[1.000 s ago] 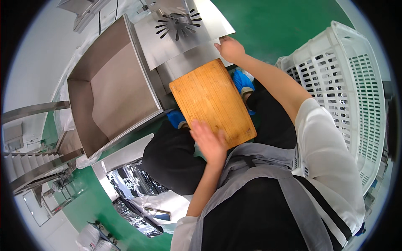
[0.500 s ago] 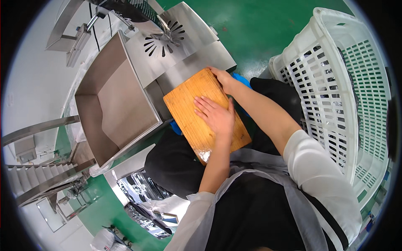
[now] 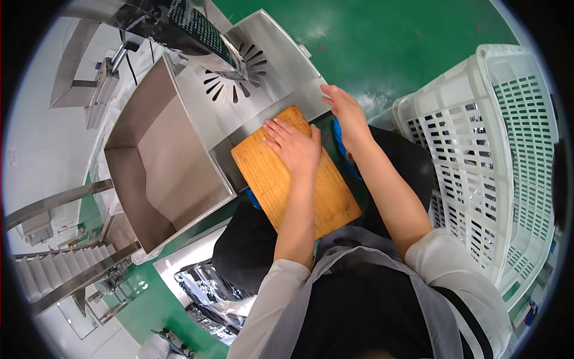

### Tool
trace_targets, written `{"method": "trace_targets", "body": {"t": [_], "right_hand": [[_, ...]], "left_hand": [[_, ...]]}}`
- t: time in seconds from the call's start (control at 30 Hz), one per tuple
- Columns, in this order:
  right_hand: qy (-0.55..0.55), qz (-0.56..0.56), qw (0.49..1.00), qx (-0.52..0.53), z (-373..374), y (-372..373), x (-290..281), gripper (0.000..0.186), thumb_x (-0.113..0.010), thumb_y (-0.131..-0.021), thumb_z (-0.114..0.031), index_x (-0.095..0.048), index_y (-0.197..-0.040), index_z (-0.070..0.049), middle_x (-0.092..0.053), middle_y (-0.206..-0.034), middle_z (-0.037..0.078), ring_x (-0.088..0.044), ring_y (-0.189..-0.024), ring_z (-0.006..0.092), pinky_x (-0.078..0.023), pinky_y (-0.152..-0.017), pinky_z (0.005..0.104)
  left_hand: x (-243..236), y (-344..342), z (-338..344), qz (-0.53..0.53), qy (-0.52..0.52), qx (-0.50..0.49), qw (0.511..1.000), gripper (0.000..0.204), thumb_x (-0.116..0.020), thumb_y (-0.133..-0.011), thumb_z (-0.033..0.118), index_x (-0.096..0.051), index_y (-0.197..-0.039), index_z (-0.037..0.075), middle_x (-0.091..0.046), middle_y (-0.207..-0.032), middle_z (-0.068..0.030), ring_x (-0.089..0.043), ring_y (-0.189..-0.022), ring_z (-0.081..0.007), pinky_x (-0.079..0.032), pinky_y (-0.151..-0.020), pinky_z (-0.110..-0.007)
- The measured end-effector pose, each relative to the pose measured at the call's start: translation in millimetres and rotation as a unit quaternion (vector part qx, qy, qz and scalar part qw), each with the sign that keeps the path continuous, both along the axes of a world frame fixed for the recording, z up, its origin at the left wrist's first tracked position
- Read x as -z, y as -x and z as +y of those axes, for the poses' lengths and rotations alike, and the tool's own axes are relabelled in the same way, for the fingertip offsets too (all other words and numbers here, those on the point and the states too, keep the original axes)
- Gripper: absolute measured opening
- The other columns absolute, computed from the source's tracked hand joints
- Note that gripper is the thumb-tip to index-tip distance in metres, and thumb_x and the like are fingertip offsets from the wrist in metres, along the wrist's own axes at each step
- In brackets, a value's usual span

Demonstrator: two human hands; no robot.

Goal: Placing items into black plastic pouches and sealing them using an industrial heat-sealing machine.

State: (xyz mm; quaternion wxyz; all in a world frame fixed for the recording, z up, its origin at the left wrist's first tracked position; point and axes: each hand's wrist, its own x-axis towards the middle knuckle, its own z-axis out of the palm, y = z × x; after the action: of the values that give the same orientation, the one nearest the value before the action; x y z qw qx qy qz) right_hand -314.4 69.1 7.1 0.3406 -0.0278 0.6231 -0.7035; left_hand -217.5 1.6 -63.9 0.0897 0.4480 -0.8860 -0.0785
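A rectangular wooden board [image 3: 329, 191] lies in front of me over my lap, its far end against the steel machine. My left hand [image 3: 293, 146] rests flat on its upper face near the far end, fingers spread. Off the board's far right corner, my right hand [image 3: 347, 113] is raised apart from it. Its fingers are stretched and slightly bent, with nothing seen in them. Beyond the board, a black printed bag [image 3: 200, 39] stands over the slotted steel plate [image 3: 278, 60].
A deep steel tray [image 3: 179, 125] adjoins the machine on the left. White slatted baskets [image 3: 460, 143] stand on the right, with dark things inside. Shiny black printed packages [image 3: 209, 284] lie at lower left. Green floor [image 3: 400, 42] shows beyond.
My right hand has let go of the board's far right corner and lifted away. My left hand has slid toward the board's far end. More of the black bag shows.
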Motion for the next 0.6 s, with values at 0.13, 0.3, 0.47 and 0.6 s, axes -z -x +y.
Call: {"method": "trace_targets", "body": {"t": [0.13, 0.3, 0.47, 0.6], "right_hand": [[0.03, 0.099, 0.995, 0.002, 24, -14, 1, 0.04, -0.043, -0.094, -0.027, -0.05, -0.12, 0.002, -0.053, -0.122, 0.012, -0.048, -0.113, 0.0203, -0.032, -0.099, 0.0314], [-0.188, 0.116, 0.975, -0.032, 54, -77, 42, 0.055, -0.04, -0.094, -0.033, -0.032, -0.132, 0.005, -0.032, -0.138, 0.022, -0.028, -0.131, 0.031, -0.021, -0.107, 0.0354], [-0.217, 0.121, 0.969, -0.003, 72, -103, 58, 0.053, -0.042, -0.094, -0.028, -0.031, -0.134, 0.004, -0.03, -0.14, 0.02, -0.026, -0.132, 0.0299, -0.02, -0.107, 0.035], [-0.06, 0.151, 0.98, 0.115, 56, -72, 24, 0.048, -0.04, -0.095, -0.023, -0.032, -0.135, 0.002, -0.033, -0.14, 0.017, -0.029, -0.131, 0.0263, -0.021, -0.107, 0.0336]], "left_hand": [[-5, 14, -10, 0.01, -0.026, 0.022, 0.999, 0.084, -0.054, -0.076, 0.038, -0.022, -0.132, -0.016, -0.018, -0.141, -0.0309, -0.013, -0.135, -0.0388, -0.007, -0.11, -0.048], [-4, 22, -1, -0.028, -0.016, 0.034, 0.999, 0.074, -0.05, -0.076, 0.026, -0.023, -0.132, -0.015, -0.02, -0.141, -0.0293, -0.014, -0.135, -0.0374, -0.008, -0.11, -0.047], [8, 39, -8, 0.005, 0.008, 0.065, 0.998, 0.062, -0.046, -0.076, 0.013, -0.029, -0.13, -0.014, -0.025, -0.14, -0.0273, -0.019, -0.134, -0.0364, -0.011, -0.109, -0.048], [4, 61, -5, 0.008, 0.039, 0.248, 0.968, 0.052, -0.041, -0.08, 0.006, -0.033, -0.128, -0.013, -0.033, -0.137, -0.0269, -0.026, -0.132, -0.0347, -0.016, -0.109, -0.043]]}}
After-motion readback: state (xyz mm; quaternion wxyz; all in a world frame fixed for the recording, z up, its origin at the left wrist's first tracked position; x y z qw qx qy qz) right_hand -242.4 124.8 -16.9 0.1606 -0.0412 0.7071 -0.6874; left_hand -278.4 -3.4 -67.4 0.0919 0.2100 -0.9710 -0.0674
